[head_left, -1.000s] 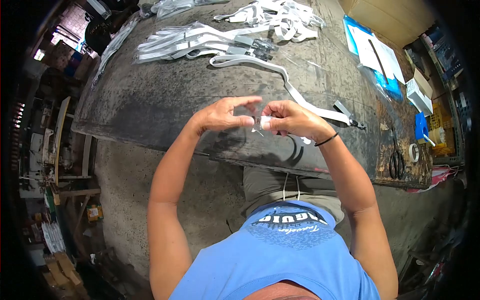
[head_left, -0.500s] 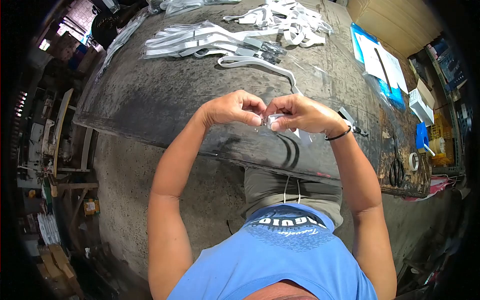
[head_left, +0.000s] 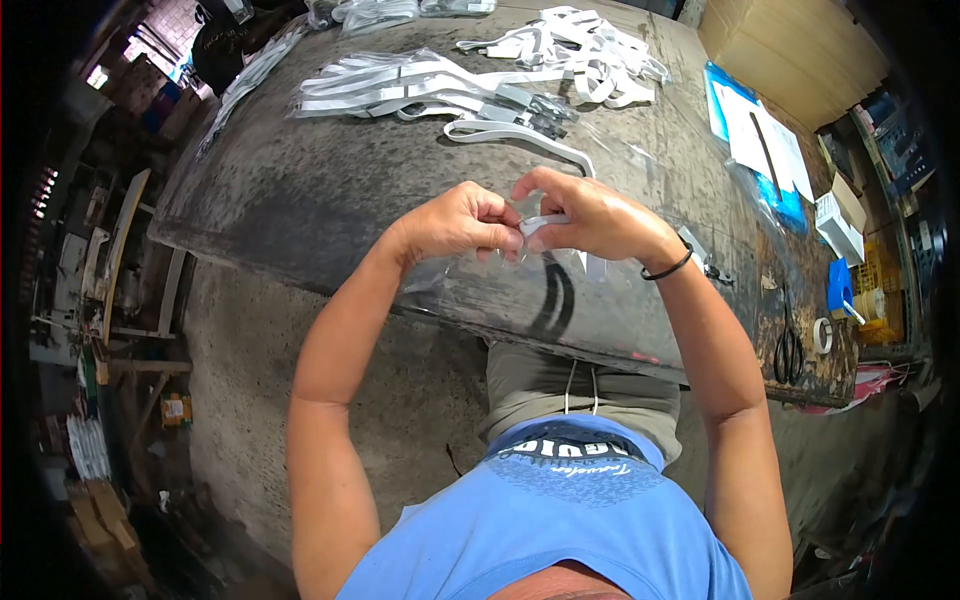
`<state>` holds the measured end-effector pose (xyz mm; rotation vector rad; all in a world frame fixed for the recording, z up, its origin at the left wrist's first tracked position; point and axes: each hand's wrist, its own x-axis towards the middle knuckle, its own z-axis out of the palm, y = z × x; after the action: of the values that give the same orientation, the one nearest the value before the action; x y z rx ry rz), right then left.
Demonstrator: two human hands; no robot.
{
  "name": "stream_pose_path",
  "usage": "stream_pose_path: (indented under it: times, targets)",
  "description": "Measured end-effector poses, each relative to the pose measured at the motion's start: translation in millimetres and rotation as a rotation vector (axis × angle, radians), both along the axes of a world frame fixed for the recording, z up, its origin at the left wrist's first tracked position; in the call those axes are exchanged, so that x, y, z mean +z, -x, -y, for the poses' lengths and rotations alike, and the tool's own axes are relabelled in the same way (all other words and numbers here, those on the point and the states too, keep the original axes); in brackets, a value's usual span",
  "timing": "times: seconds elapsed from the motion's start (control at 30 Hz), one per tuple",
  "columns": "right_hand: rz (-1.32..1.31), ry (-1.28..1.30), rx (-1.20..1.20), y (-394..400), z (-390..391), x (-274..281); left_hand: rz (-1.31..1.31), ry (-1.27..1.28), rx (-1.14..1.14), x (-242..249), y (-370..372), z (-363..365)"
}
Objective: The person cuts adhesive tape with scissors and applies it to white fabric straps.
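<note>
Over the dark table, my left hand pinches something small and clear at the end of a white strap; the piece is too small to name. Close on its right, my right hand has thumb and fingers closed on the white strap. A looped part of a white strap lies on the table just beyond my hands. Farther back are bagged white straps with dark clips and a tangled pile of loose white straps.
At the right lie papers on a blue folder, black scissors, a tape roll and a small white box. A large cardboard box stands at the back right. The table's near edge runs before my body.
My right index finger has lifted and curved away from the strap. Both hands have shifted slightly left, still close together.
</note>
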<state>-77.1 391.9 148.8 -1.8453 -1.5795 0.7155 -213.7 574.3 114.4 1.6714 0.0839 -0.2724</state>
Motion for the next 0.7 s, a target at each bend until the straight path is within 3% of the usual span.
stream_pose_path:
  times: [0.13,0.33,0.43,0.7]
  targets:
    - [0.055,0.036,0.016,8,-8,9,0.029,-0.090,-0.058,4,3,-2]
    - [-0.131,0.194,-0.017,-12,-6,5,0.007,-0.067,-0.037,10,18,-30]
    - [0.037,0.059,-0.002,-11,-8,-4,-0.044,-0.077,0.008,18,24,-32]
    - [0.133,0.096,-0.010,-4,-16,4,-0.065,-0.156,0.038,17,24,-31]
